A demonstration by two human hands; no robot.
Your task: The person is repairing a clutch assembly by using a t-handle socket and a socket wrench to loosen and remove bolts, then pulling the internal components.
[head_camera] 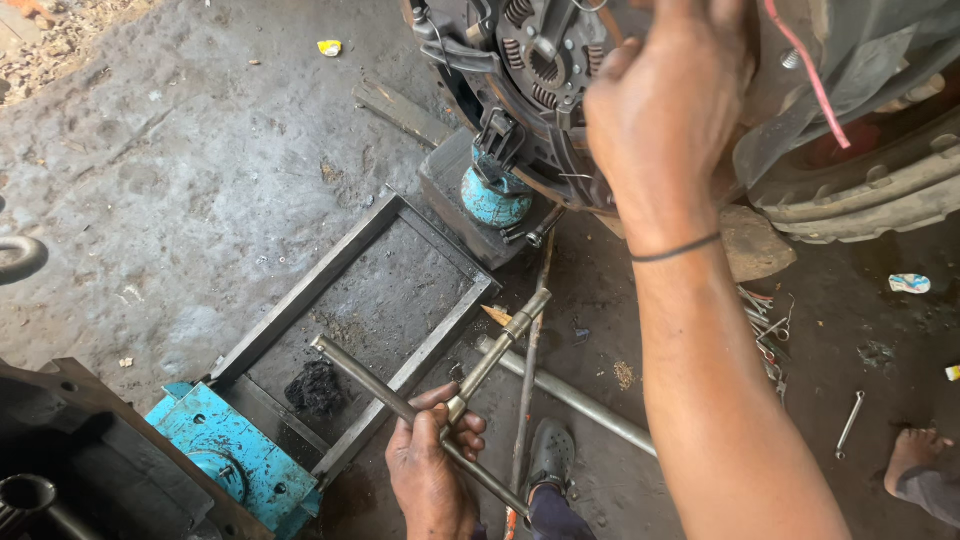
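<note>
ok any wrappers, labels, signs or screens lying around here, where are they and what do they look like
No signs or screens in view; only small litter that looks like packaging.
Yellow wrapper scrap: on the concrete floor, top centre-left, crumpled, yellow and white.
Blue and white wrapper: on the oily floor at right, below the tyre, flattened, pale blue and white with a touch of red.
Yellow scrap: at the right edge, cut off, too small to tell.

The right hand's [665, 105] fingertips run off the top edge against the clutch plate [540, 60], itself cut off there, and a bare foot [915, 450] is clipped at the right edge.
</note>
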